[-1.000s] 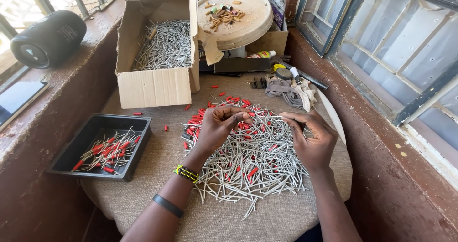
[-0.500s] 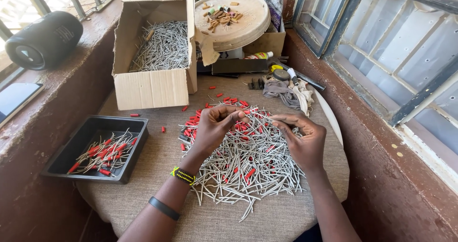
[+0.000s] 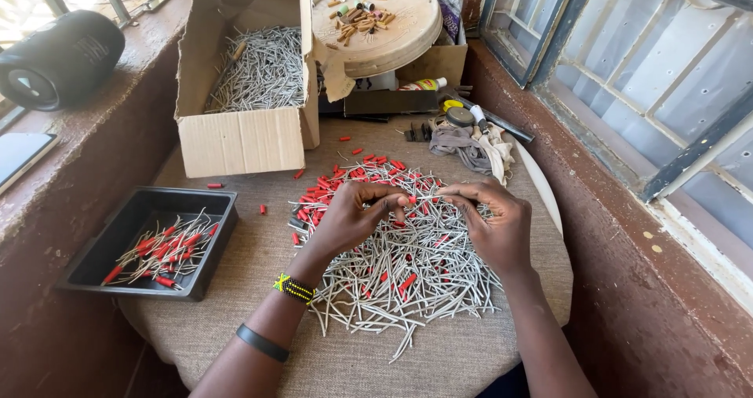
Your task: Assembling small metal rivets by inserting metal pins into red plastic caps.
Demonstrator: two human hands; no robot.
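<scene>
Head view: left hand (image 3: 349,218) and right hand (image 3: 490,225) meet over the pile, fingers (image 3: 392,200) pinched together on one thin grey stick (image 3: 420,200) held between them. Rough judgement: early. Black tray (image 3: 118,245) holds a small batch of red-capped sticks (image 3: 161,247); big heap of uncapped sticks (image 3: 416,276) and loose red caps (image 3: 357,178) remains on the bench (image 3: 259,319), directly under the fingers.

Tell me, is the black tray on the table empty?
No, the black tray holds a small heap of grey sticks with red caps.
</scene>
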